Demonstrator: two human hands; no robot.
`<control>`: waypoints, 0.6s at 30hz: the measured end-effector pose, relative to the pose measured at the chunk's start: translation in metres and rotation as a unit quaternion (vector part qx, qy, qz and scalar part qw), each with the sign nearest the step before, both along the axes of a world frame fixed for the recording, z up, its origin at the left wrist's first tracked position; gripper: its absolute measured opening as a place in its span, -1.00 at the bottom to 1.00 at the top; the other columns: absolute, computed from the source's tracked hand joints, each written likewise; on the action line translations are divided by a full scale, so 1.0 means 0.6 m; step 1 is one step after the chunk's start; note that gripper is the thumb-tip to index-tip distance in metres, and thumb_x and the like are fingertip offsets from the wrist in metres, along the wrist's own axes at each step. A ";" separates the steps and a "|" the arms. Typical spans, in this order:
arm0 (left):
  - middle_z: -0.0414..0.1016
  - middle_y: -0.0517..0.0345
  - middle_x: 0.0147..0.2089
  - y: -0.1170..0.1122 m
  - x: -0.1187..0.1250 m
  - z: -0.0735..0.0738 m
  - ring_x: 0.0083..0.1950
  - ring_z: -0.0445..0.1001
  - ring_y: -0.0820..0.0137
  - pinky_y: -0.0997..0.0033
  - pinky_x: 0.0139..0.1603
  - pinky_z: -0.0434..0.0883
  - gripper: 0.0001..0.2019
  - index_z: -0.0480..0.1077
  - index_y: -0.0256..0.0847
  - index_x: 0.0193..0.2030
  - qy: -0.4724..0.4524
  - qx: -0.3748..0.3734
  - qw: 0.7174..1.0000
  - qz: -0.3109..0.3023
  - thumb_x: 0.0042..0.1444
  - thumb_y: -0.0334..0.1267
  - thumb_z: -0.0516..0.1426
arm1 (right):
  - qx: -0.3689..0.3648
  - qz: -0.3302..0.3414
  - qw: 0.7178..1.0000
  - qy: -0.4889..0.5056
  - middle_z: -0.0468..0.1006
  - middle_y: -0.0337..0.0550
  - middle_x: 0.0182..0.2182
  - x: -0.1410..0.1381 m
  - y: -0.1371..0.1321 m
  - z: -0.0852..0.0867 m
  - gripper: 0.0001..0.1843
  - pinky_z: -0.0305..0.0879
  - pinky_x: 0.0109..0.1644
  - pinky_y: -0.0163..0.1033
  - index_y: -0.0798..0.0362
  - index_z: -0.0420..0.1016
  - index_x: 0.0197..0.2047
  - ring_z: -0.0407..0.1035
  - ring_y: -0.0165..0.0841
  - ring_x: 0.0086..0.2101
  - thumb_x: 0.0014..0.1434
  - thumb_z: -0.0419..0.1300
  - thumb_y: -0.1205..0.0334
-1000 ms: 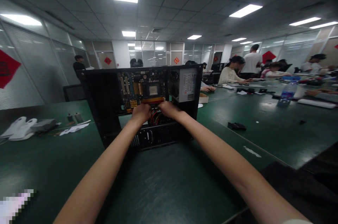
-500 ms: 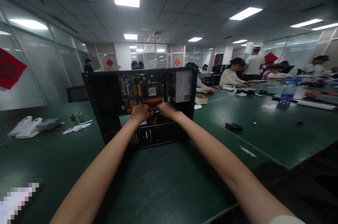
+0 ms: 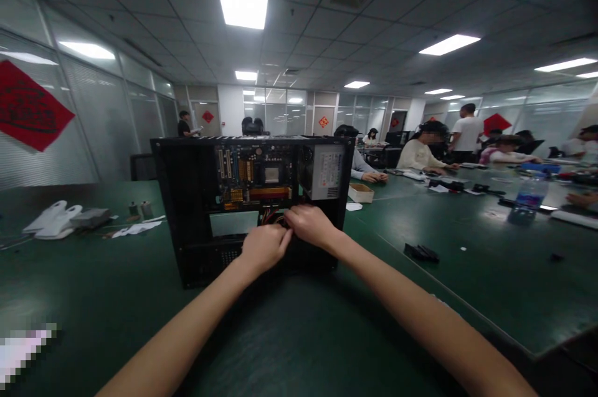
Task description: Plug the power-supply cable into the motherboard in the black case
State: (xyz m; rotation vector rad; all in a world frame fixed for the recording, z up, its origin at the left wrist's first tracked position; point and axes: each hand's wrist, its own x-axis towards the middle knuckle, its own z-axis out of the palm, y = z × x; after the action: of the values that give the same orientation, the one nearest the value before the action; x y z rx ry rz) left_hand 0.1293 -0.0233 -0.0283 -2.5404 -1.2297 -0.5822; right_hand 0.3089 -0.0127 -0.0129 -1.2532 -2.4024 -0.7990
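Observation:
An open black computer case [image 3: 187,210] stands on the green table [image 3: 299,334] with its side off, showing a motherboard [image 3: 255,176] and a grey power supply [image 3: 327,171]. My left hand [image 3: 264,247] and my right hand [image 3: 311,225] meet low in the case, just below the motherboard. Both have curled fingers, closed around something at the bundle of red and dark cables [image 3: 275,217]; what they hold is hidden by the fingers.
White gloves and papers [image 3: 60,222] lie at the left. A small black part [image 3: 420,252] lies to the right of the case, a small cardboard box [image 3: 360,192] behind it. Several people sit and stand at the far right tables, by a water bottle [image 3: 527,197].
Both hands have come down from the motherboard's lower edge to the cable area lower in the case and closer together. The camera view has tilted and shifted slightly.

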 end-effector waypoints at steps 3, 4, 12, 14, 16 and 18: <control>0.64 -0.06 -0.23 -0.016 0.039 -0.033 -0.16 0.60 0.16 0.19 -0.12 0.40 -0.52 0.58 -0.20 -0.22 -0.024 0.047 0.998 0.025 0.40 -0.11 -0.14 | 0.076 0.062 0.993 -0.071 0.55 -0.04 -0.36 0.052 -0.030 -0.022 -0.74 0.20 -0.20 -0.16 0.11 0.54 -0.22 0.39 -0.27 -0.33 0.39 0.03 0.34; 0.64 -0.07 -0.24 -0.016 0.047 -0.038 -0.15 0.59 0.15 0.18 -0.09 0.40 -0.51 0.59 -0.20 -0.24 -0.036 0.053 0.997 0.041 0.40 -0.11 -0.14 | 0.097 0.093 0.987 -0.089 0.54 -0.06 -0.39 0.073 -0.037 -0.027 -0.73 0.22 -0.16 -0.14 0.10 0.54 -0.23 0.38 -0.28 -0.33 0.40 0.02 0.34; 0.64 -0.10 -0.24 -0.017 0.045 -0.027 -0.20 0.58 0.18 0.25 -0.19 0.40 -0.47 0.65 -0.13 -0.20 -0.057 0.024 0.995 0.077 0.37 0.02 -0.11 | 0.183 0.216 0.953 -0.104 0.64 -0.10 -0.20 0.201 -0.019 -0.040 -0.83 0.22 0.19 -0.05 -0.04 0.61 -0.16 0.43 -0.25 -0.01 0.33 0.17 0.22; 0.64 -0.10 -0.24 -0.019 0.044 -0.027 -0.21 0.58 0.18 0.25 -0.18 0.40 -0.47 0.66 -0.13 -0.20 -0.061 0.027 0.995 0.080 0.37 0.01 -0.12 | 0.204 0.217 0.948 -0.114 0.65 -0.11 -0.19 0.205 -0.008 -0.044 -0.82 0.19 0.20 -0.06 -0.05 0.61 -0.24 0.43 -0.25 0.00 0.32 0.16 0.20; 0.64 -0.09 -0.26 -0.020 0.043 -0.028 -0.22 0.58 0.19 0.26 -0.19 0.40 -0.47 0.66 -0.13 -0.21 -0.065 0.034 0.994 0.079 0.38 0.00 -0.12 | 0.226 0.220 0.942 -0.114 0.64 -0.15 -0.25 0.200 -0.003 -0.050 -0.78 0.14 0.22 -0.05 -0.05 0.60 -0.32 0.44 -0.25 -0.03 0.32 0.16 0.19; 0.64 -0.08 -0.28 -0.020 0.041 -0.028 -0.24 0.59 0.20 0.27 -0.21 0.39 -0.47 0.66 -0.13 -0.24 -0.066 0.042 0.994 0.078 0.37 0.00 -0.11 | 0.222 0.211 0.947 -0.097 0.62 -0.19 -0.35 0.190 -0.003 -0.056 -0.75 0.10 0.21 -0.06 -0.05 0.57 -0.40 0.45 -0.27 -0.07 0.31 0.16 0.19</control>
State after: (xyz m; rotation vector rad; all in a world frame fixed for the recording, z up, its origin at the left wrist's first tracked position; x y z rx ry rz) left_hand 0.1540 -0.0354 -0.0452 -2.3437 -1.4020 -0.7574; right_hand 0.4227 -0.0143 -0.0463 -0.4847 -2.3219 -1.2694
